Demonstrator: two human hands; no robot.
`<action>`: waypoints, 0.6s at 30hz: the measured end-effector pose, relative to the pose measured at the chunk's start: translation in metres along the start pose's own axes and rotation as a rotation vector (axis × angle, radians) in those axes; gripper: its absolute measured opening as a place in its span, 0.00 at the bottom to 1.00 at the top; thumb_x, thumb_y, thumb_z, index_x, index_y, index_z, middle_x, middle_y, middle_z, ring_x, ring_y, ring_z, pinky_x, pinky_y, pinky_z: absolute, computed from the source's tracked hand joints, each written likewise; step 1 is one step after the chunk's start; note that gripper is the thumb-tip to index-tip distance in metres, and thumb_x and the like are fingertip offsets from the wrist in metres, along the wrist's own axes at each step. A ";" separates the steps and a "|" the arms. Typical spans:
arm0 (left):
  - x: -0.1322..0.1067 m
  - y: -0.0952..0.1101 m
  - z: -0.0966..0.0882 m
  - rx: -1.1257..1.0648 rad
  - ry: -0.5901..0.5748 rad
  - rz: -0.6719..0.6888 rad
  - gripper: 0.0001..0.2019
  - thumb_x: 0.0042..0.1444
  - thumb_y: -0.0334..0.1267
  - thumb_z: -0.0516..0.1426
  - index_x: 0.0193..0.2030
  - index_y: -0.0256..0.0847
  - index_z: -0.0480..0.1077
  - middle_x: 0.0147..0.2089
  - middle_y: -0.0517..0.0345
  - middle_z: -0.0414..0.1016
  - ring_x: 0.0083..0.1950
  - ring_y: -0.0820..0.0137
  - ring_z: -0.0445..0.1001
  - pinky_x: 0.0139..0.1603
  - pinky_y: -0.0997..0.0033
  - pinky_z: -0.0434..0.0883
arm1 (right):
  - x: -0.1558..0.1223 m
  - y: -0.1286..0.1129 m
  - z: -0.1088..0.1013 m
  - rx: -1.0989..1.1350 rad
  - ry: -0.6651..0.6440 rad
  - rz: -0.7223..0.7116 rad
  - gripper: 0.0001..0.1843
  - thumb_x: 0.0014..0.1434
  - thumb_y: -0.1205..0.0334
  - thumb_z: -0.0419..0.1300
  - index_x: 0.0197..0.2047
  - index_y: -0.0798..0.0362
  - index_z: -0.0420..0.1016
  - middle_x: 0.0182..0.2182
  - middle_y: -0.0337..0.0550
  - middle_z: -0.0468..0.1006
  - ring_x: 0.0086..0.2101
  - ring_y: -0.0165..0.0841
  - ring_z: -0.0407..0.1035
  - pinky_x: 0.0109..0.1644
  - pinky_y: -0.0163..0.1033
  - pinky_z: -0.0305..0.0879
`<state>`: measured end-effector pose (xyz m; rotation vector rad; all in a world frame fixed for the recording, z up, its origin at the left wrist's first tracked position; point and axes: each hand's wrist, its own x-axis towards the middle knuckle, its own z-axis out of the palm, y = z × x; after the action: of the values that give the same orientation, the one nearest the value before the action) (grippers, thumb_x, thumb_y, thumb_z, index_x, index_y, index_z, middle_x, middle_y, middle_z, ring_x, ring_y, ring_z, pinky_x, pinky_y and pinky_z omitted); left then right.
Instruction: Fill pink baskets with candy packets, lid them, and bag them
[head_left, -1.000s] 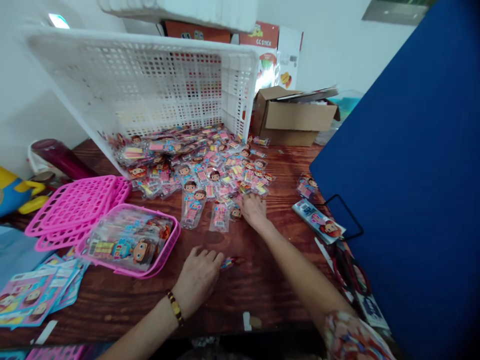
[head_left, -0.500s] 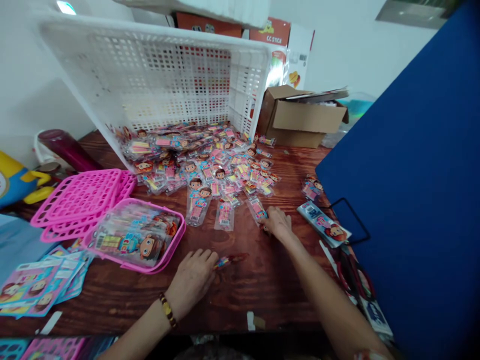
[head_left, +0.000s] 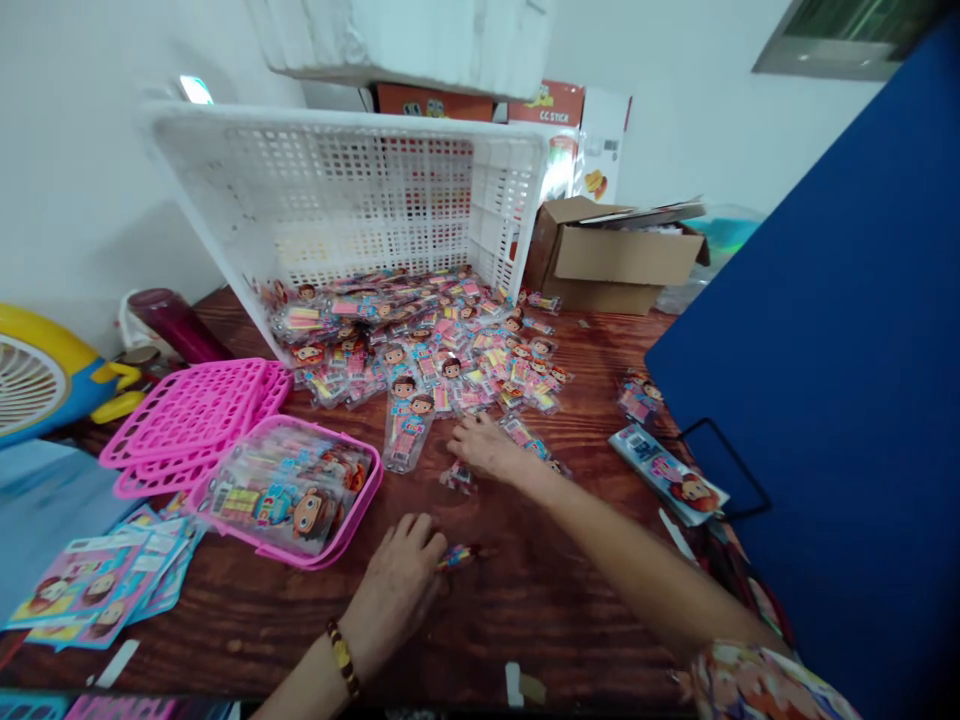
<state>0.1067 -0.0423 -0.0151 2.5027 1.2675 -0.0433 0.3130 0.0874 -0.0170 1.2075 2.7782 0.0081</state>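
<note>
My left hand (head_left: pixel 405 570) is closed around a small printed plastic packet (head_left: pixel 459 556), whose end sticks out past the fingertips, low over the table. Farther forward, my right hand (head_left: pixel 484 445) lies on a clear packet (head_left: pixel 457 477) with a pink insert; its fingers hide most of that packet, so whether they grip it I cannot tell. A pink plastic basket (head_left: pixel 373 490) stands left of my hands, filled with a row of cartoon-printed packets (head_left: pixel 285 490). Beyond the right hand spreads a heap of similar packets (head_left: pixel 450 340), spilling from a white crate (head_left: pixel 345 125) on its side.
Pink perforated lids (head_left: pixel 195 410) lie beside the basket, with printed cards (head_left: pixel 112 580) in front. At right are a stack of cards (head_left: pixel 667 475) and a blue panel (head_left: pixel 810 380). A cardboard box (head_left: pixel 622 255) stands at the back. A yellow-blue fan (head_left: pixel 45 380) is far left.
My right hand has moved left from one packet to another nearer the table's middle. The left hand still holds its packet. The view has shifted slightly.
</note>
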 end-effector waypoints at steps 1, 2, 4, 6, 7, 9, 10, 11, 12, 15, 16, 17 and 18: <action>0.001 -0.001 0.002 -0.015 0.042 0.007 0.10 0.55 0.27 0.53 0.43 0.42 0.67 0.57 0.50 0.67 0.58 0.57 0.65 0.57 0.51 0.68 | -0.004 -0.004 -0.002 -0.020 0.016 0.000 0.11 0.64 0.62 0.55 0.47 0.52 0.76 0.44 0.52 0.75 0.52 0.45 0.63 0.60 0.56 0.52; 0.003 -0.001 0.004 -0.028 0.095 0.023 0.11 0.54 0.26 0.53 0.43 0.41 0.68 0.61 0.48 0.64 0.61 0.55 0.63 0.60 0.50 0.67 | -0.008 -0.009 -0.005 -0.019 0.032 0.003 0.10 0.63 0.60 0.57 0.45 0.53 0.76 0.45 0.52 0.75 0.52 0.46 0.63 0.60 0.56 0.52; 0.008 -0.004 0.011 -0.046 0.238 0.065 0.11 0.53 0.25 0.53 0.41 0.40 0.68 0.67 0.46 0.57 0.68 0.52 0.55 0.64 0.46 0.65 | -0.016 -0.025 -0.007 0.065 0.031 0.027 0.12 0.61 0.56 0.60 0.44 0.54 0.75 0.46 0.52 0.75 0.52 0.46 0.64 0.60 0.53 0.54; 0.012 -0.008 0.018 -0.057 0.380 0.097 0.11 0.53 0.24 0.52 0.40 0.39 0.68 0.71 0.44 0.52 0.72 0.51 0.48 0.66 0.44 0.63 | -0.024 -0.042 -0.007 0.254 -0.017 0.100 0.15 0.60 0.54 0.60 0.47 0.54 0.73 0.44 0.51 0.77 0.48 0.43 0.69 0.55 0.48 0.60; 0.014 -0.010 0.020 -0.064 0.418 0.111 0.11 0.53 0.23 0.51 0.41 0.39 0.69 0.71 0.44 0.51 0.72 0.51 0.48 0.65 0.44 0.64 | -0.028 -0.050 -0.006 0.374 -0.033 0.151 0.16 0.60 0.54 0.60 0.48 0.54 0.72 0.43 0.49 0.78 0.45 0.41 0.71 0.51 0.45 0.63; 0.017 -0.012 0.021 -0.078 0.392 0.115 0.12 0.53 0.24 0.51 0.42 0.39 0.69 0.70 0.42 0.54 0.70 0.53 0.54 0.63 0.47 0.67 | -0.035 -0.058 -0.002 0.639 -0.051 0.203 0.14 0.61 0.59 0.59 0.48 0.54 0.71 0.41 0.45 0.79 0.41 0.37 0.73 0.44 0.39 0.65; 0.018 -0.012 0.019 -0.081 0.337 0.108 0.12 0.54 0.25 0.51 0.43 0.40 0.69 0.68 0.42 0.57 0.67 0.54 0.59 0.62 0.49 0.68 | -0.038 -0.057 -0.001 0.766 -0.069 0.177 0.12 0.60 0.62 0.58 0.48 0.54 0.72 0.41 0.43 0.80 0.40 0.35 0.74 0.42 0.36 0.65; 0.019 -0.012 0.016 -0.077 0.268 0.095 0.12 0.55 0.26 0.51 0.44 0.40 0.69 0.66 0.43 0.61 0.64 0.56 0.64 0.60 0.50 0.69 | -0.039 -0.053 0.000 0.873 -0.098 0.130 0.11 0.60 0.64 0.58 0.46 0.54 0.73 0.41 0.41 0.80 0.39 0.32 0.74 0.41 0.33 0.65; 0.020 -0.010 0.012 -0.065 0.200 0.073 0.11 0.57 0.27 0.51 0.45 0.41 0.69 0.63 0.45 0.65 0.60 0.58 0.67 0.58 0.51 0.70 | -0.039 -0.046 0.001 0.939 -0.127 0.084 0.10 0.61 0.66 0.57 0.45 0.53 0.74 0.40 0.39 0.80 0.39 0.30 0.74 0.41 0.31 0.65; 0.020 -0.004 -0.001 0.005 0.049 0.011 0.12 0.59 0.28 0.49 0.46 0.42 0.69 0.51 0.50 0.72 0.51 0.59 0.71 0.54 0.53 0.71 | -0.031 -0.016 0.003 0.749 -0.035 0.192 0.12 0.66 0.63 0.53 0.47 0.53 0.75 0.42 0.40 0.80 0.42 0.31 0.73 0.45 0.33 0.66; 0.020 -0.004 -0.002 0.029 0.025 0.000 0.12 0.59 0.27 0.49 0.46 0.42 0.69 0.48 0.50 0.73 0.50 0.59 0.71 0.53 0.53 0.70 | -0.027 -0.007 0.004 0.626 0.038 0.283 0.13 0.67 0.62 0.52 0.50 0.54 0.74 0.46 0.44 0.79 0.46 0.33 0.72 0.50 0.36 0.65; 0.020 -0.004 -0.002 0.047 0.017 -0.005 0.13 0.59 0.27 0.49 0.46 0.42 0.69 0.47 0.51 0.73 0.49 0.58 0.71 0.53 0.53 0.70 | -0.023 0.001 0.007 0.520 0.098 0.359 0.15 0.67 0.62 0.52 0.53 0.55 0.72 0.52 0.49 0.76 0.51 0.36 0.70 0.55 0.40 0.63; 0.019 -0.006 0.000 0.057 0.027 -0.005 0.13 0.59 0.27 0.49 0.47 0.42 0.69 0.47 0.50 0.73 0.49 0.58 0.71 0.53 0.53 0.70 | -0.021 0.006 0.011 0.449 0.132 0.406 0.17 0.66 0.62 0.53 0.57 0.57 0.70 0.57 0.53 0.71 0.55 0.40 0.66 0.60 0.45 0.59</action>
<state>0.1128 -0.0245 -0.0206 2.5570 1.3009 -0.0479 0.3326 0.0759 -0.0250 1.9213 2.6662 -0.5442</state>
